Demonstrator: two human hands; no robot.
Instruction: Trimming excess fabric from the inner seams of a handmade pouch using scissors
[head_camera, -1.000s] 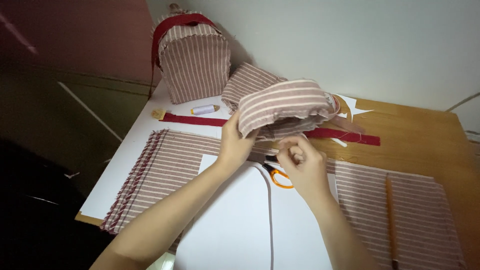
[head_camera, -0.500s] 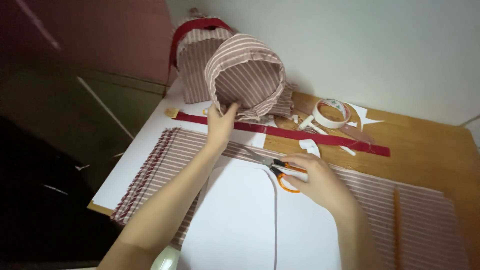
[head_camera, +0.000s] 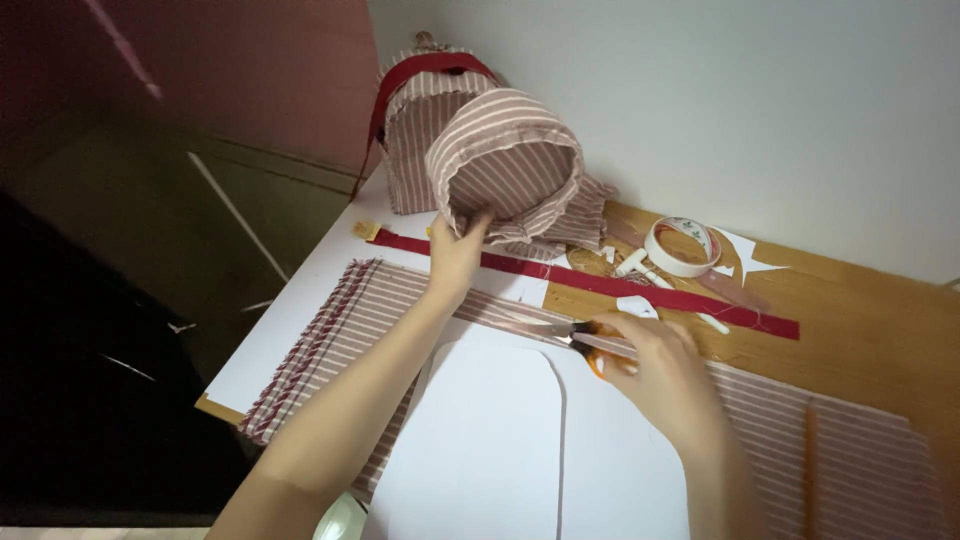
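Pinched by the left hand (head_camera: 455, 255), the striped fabric shell (head_camera: 505, 165) is held up by its lower rim. Orange-handled scissors (head_camera: 590, 345) are gripped shut-fisted by the right hand (head_camera: 655, 375), just above the white paper pattern (head_camera: 500, 440).

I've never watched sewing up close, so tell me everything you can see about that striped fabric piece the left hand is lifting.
The striped fabric piece is maroon-and-white cloth sewn into a rounded, open-mouthed pocket with a folded band along its rim. It stands tilted, its hollow facing the camera, before a matching striped bag. The left hand pinches its lower edge; its base meets the table.
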